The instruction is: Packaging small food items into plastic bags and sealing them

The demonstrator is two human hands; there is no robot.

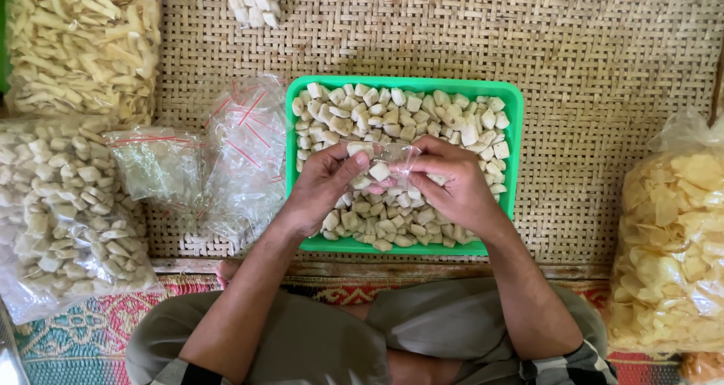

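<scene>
At far left lie big bags of pale crackers [64,204], then empty plastic bags [226,155]. Over the green tray [516,128], the left hand [320,185] and right hand [452,181] both pinch one small clear bag [385,162]. Another cracker bag [671,242] sits right.

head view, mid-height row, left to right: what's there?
Big bag of pale cube crackers → pile of empty clear bags with red strips → green tray of cube crackers, with the left hand and right hand over it pinching a small clear bag → bag of yellow chips.
</scene>
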